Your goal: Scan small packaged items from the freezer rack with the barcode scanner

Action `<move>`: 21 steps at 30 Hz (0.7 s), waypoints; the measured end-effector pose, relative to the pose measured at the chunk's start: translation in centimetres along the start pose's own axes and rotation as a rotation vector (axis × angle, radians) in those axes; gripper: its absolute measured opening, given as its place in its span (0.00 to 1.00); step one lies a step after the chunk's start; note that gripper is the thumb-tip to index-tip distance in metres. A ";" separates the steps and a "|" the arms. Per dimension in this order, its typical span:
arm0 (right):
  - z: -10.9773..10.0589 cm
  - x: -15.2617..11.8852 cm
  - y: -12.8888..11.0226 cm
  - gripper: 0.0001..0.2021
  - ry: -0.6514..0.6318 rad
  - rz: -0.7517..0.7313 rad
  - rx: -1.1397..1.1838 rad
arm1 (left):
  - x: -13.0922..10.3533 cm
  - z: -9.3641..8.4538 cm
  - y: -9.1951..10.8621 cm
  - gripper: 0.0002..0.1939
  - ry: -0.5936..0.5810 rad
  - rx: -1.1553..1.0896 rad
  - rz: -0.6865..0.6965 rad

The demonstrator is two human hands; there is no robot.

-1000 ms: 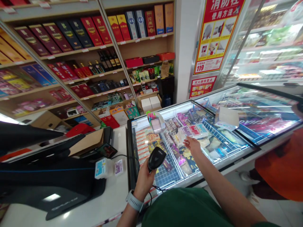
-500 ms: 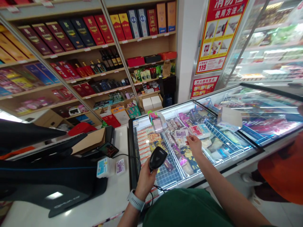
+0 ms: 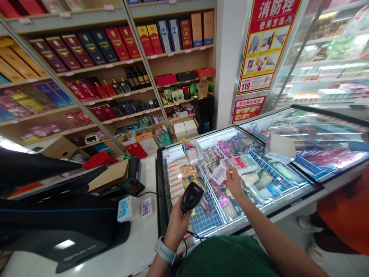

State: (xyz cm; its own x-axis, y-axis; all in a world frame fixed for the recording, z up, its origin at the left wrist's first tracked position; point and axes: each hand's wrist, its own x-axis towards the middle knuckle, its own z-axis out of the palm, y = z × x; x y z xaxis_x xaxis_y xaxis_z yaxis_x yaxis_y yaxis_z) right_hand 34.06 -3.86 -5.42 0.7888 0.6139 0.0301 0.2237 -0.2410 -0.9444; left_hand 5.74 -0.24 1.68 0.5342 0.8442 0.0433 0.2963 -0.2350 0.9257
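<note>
A black barcode scanner [image 3: 192, 196] is gripped in my left hand [image 3: 177, 223], its cable hanging below. My right hand [image 3: 235, 182] is over the freezer's glass top, fingers closed at the right edge of a flat clear pack with a purple label [image 3: 219, 174]. Close behind that pack lies another purple-labelled pack [image 3: 226, 163], followed by a red-labelled pack [image 3: 239, 162] and a blue-labelled one [image 3: 249, 161]. On the white counter at left sit a blue-labelled plastic box [image 3: 125, 209] and a smaller purple-labelled box [image 3: 147, 207].
The chest freezer [image 3: 160, 184] holds wire baskets of packaged food. An open white carton [image 3: 280, 145] stands on its glass. A dark checkout machine [image 3: 57, 231] occupies the left counter. A person in orange [image 3: 344, 215] is at the right. Shelves of boxed bottles [image 3: 115, 42] line the back.
The purple-labelled pack at my right hand has shifted slightly toward me and turned, showing another purple-labelled pack behind it. My left hand still holds the scanner. The view has tilted slightly.
</note>
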 end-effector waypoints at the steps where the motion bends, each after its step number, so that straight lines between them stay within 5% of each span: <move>1: 0.1 0.0 -0.1 0.24 -0.014 0.016 0.004 | 0.0 0.0 0.0 0.24 0.006 0.001 -0.002; 21: 0.5 0.3 -0.1 0.15 -0.163 0.105 0.156 | 0.0 -0.2 0.1 0.23 0.021 -0.007 0.016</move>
State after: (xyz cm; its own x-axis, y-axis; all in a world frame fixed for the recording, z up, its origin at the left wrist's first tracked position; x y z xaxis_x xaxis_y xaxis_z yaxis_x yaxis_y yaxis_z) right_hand 34.03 -3.29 -5.44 0.6976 0.7077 -0.1123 0.0443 -0.1991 -0.9790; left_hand 5.65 -0.18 1.85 0.5221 0.8503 0.0659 0.2824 -0.2453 0.9274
